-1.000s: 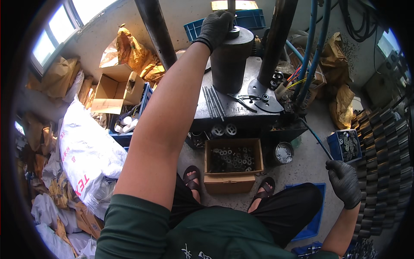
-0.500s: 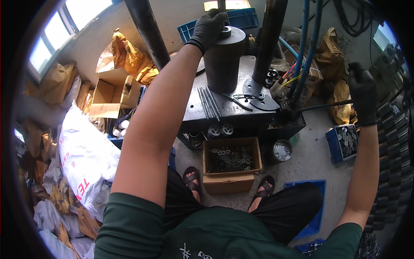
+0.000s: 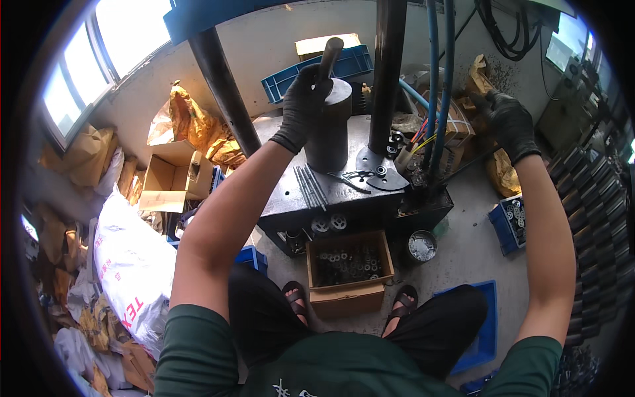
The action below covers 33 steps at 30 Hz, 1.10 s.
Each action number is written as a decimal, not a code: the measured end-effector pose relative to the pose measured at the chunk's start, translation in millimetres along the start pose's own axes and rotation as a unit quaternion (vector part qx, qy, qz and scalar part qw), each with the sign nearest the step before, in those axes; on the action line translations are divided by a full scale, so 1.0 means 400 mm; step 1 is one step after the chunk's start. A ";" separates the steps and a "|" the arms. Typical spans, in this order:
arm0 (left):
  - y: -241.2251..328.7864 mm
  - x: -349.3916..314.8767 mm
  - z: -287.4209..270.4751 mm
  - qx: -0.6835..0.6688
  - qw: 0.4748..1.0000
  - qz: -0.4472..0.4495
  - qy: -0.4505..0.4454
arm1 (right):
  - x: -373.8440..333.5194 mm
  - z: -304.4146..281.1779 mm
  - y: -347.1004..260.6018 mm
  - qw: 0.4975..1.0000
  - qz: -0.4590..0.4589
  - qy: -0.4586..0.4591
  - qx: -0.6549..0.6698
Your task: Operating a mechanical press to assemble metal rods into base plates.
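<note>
Well past table edge (image 3: pixel 360 198), right hand (image 3: pixel 508 124) part-spread, seemingly empty, left hand (image 3: pixel 305 100) gripping rod (image 3: pixel 331 54)

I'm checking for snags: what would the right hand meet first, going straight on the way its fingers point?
Probably the rightmost blue hose, up and left of the right hand; crumpled brown paper lies near that line too but seems farther back. Depth is unclear.

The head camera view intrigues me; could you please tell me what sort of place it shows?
Probably a small metalworking workshop: a thick dark cylinder stands on a metal table, a cardboard box holds small round parts, and dark pieces are stacked at the right.
</note>
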<state>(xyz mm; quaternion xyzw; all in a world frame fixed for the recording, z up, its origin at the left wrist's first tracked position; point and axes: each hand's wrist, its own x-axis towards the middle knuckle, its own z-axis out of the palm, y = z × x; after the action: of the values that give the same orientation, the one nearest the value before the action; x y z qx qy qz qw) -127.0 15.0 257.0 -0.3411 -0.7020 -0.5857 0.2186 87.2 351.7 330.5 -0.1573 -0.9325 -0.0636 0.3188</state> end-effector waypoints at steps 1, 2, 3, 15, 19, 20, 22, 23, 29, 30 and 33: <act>-0.018 -0.056 0.002 -0.072 0.994 0.077 0.033 | -0.017 -0.010 -0.004 1.000 -0.016 0.012 0.013; 0.035 -0.130 0.015 -0.217 0.973 0.077 -0.009 | -0.046 -0.019 0.004 1.000 -0.015 0.013 0.009; 0.034 -0.187 0.006 -0.115 0.986 0.121 0.003 | -0.069 -0.038 -0.008 0.999 -0.019 0.011 0.033; -0.006 -0.667 0.023 -0.356 0.758 -0.546 -0.005 | -0.510 -0.132 -0.265 0.936 -0.301 -0.072 0.167; -0.036 -0.654 0.032 -0.384 0.680 -0.624 0.005 | -0.539 0.002 -0.358 0.909 -0.217 -0.142 0.326; -0.053 -0.654 0.032 -0.394 0.658 -0.641 0.004 | -0.543 0.045 -0.381 0.887 -0.166 -0.160 0.400; -0.079 -0.659 0.041 -0.398 0.645 -0.652 0.013 | -0.559 0.111 -0.412 0.867 -0.124 -0.201 0.439; -0.089 -0.657 0.046 -0.386 0.657 -0.648 0.003 | -0.580 0.148 -0.416 0.845 -0.070 -0.239 0.473; -0.126 -0.675 0.044 -0.371 0.644 -0.667 -0.050 | -0.658 0.227 -0.398 0.754 -0.004 -0.365 0.546; -0.121 -0.686 0.048 -0.368 0.642 -0.671 -0.048 | -0.661 0.230 -0.400 0.713 0.050 -0.397 0.575; -0.063 -0.708 0.056 -0.428 0.541 -0.724 -0.018 | -0.656 0.246 -0.416 0.671 0.146 -0.435 0.582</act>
<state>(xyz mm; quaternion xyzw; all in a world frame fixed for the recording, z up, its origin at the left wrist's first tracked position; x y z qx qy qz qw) 46.8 -28.5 35.2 0.2192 -0.3798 -0.7694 -0.4645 171.2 149.9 88.4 -0.0842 -0.7784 0.6154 -0.0909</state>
